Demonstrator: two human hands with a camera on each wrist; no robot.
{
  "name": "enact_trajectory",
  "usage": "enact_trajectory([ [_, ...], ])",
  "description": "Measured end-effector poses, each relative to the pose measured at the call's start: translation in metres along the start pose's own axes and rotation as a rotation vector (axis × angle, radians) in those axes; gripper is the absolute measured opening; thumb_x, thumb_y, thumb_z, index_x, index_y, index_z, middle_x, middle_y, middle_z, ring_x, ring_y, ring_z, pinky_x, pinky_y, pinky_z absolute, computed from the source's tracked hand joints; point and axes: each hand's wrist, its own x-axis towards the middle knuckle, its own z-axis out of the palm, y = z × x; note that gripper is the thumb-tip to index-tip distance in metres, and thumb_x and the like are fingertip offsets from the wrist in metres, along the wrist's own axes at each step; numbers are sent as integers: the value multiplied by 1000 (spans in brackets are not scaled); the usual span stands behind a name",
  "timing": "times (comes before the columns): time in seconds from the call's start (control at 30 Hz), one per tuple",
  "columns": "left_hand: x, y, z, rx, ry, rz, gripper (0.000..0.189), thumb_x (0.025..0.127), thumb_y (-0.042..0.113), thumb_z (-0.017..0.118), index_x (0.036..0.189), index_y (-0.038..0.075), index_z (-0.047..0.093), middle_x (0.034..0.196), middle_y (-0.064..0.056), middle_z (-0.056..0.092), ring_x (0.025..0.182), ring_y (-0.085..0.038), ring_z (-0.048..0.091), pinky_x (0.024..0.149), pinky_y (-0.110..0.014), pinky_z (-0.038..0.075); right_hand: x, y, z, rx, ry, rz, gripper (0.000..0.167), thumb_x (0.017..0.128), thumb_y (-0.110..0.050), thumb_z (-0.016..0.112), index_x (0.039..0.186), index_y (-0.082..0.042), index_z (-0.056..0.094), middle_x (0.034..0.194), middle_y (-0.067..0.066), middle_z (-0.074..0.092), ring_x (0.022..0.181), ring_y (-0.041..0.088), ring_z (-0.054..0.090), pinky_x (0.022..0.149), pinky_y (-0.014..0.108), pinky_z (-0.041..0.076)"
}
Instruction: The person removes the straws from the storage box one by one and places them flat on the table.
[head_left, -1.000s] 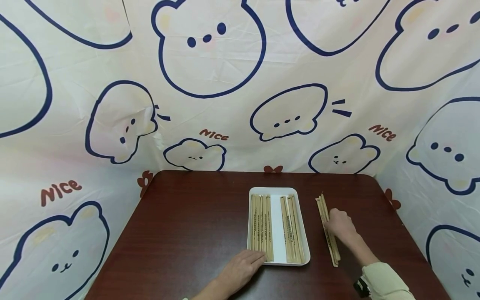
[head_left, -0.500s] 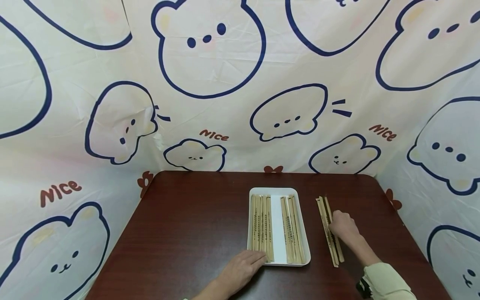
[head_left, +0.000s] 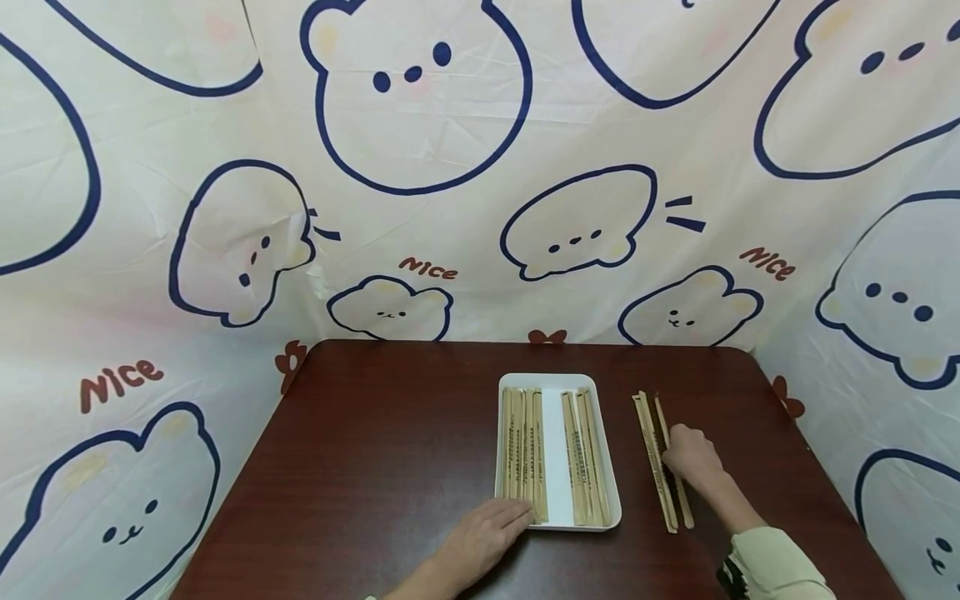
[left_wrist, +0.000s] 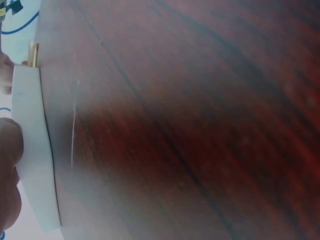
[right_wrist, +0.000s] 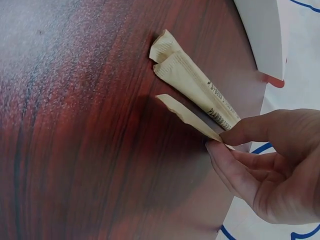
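My left hand grips the near left corner of the white tray, its fingers over the rim at the ends of the paper-wrapped chopsticks inside. In the left wrist view, curled digits lie against the tray's outer wall. My right hand, right of the tray, pinches one paper-wrapped pair of chopsticks between thumb and fingertips. Just left of that pair, more wrapped chopsticks lie side by side on the table, with dark print on their tan sleeves.
Inside the tray the wrapped chopsticks form two groups, with a strip of white tray floor between them. The dark wooden table ends at a cartoon-printed cloth behind and at the sides.
My right hand has moved slightly right, drawing one wrapped pair away from the others, so a gap now shows between them. The left hand and tray stay in place.
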Motion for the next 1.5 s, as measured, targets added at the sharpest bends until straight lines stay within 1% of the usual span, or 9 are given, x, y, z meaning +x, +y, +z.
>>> enact_trajectory([
  [0.13, 0, 1, -1, -6, -23, -14, 36, 93, 11, 45, 117, 7, 71, 121, -7, 69, 112, -18, 65, 99, -33, 51, 0, 1, 1, -6, 8, -2, 22, 83, 7, 50, 66, -6, 45, 54, 2, 40, 45, 12, 35, 42, 24, 30],
  [0.27, -1, 1, -2, 4, -38, -17, 34, 90, 10, 52, 118, 7, 71, 123, -7, 68, 112, -18, 65, 100, -33, 50, -1, 2, 1, -4, 12, -4, 22, 83, 7, 50, 66, -6, 45, 54, 3, 41, 45, 13, 36, 42, 24, 31],
  [0.43, -1, 1, -1, 18, -41, -9, 33, 87, 10, 60, 119, 7, 70, 123, -7, 68, 113, -18, 64, 100, -33, 49, -3, 2, 1, 8, 11, -7, 26, 85, 8, 49, 65, -8, 43, 53, 1, 38, 44, 11, 33, 41, 23, 29],
  [0.7, -2, 0, 0, 32, -40, 2, 35, 88, 11, 54, 119, 8, 70, 123, -7, 68, 113, -18, 64, 101, -32, 49, -2, 6, 3, 14, 35, -22, 27, 85, 6, 51, 66, -9, 41, 54, 0, 36, 45, 12, 33, 42, 24, 28],
  [0.97, -2, 0, -1, 23, -38, -1, 34, 88, 10, 56, 118, 7, 70, 123, -7, 68, 113, -18, 64, 100, -32, 49, -1, 7, 3, 15, 36, -28, 32, 89, 1, 54, 65, -12, 36, 54, -2, 32, 45, 11, 30, 43, 23, 26],
  [1.1, -2, 0, -1, 17, -35, 0, 33, 87, 9, 58, 118, 7, 70, 123, -7, 68, 112, -18, 64, 100, -33, 50, -2, 3, 1, 17, 33, -26, 38, 91, -2, 54, 61, -14, 35, 51, -4, 30, 43, 9, 28, 42, 22, 24],
  [1.23, -2, -1, -1, 21, -44, -1, 34, 87, 9, 59, 119, 7, 70, 123, -7, 68, 113, -18, 64, 100, -33, 49, -3, -3, -1, 7, 56, -30, 40, 90, -3, 53, 58, -16, 34, 50, -5, 28, 44, 9, 25, 42, 23, 23],
  [1.4, -2, 0, -2, 27, -56, -2, 35, 87, 9, 60, 120, 7, 69, 124, -7, 67, 114, -18, 63, 101, -33, 49, -2, -15, -2, -3, 109, -65, 36, 84, -2, 54, 58, -16, 34, 52, -6, 27, 46, 10, 24, 44, 26, 23],
  [1.5, -3, 0, -1, 29, -58, -6, 35, 87, 9, 57, 120, 7, 69, 124, -7, 67, 114, -18, 63, 101, -33, 49, 2, -24, -1, 10, 113, -90, 39, 87, -4, 57, 57, -17, 35, 52, -7, 26, 46, 8, 24, 43, 24, 23],
])
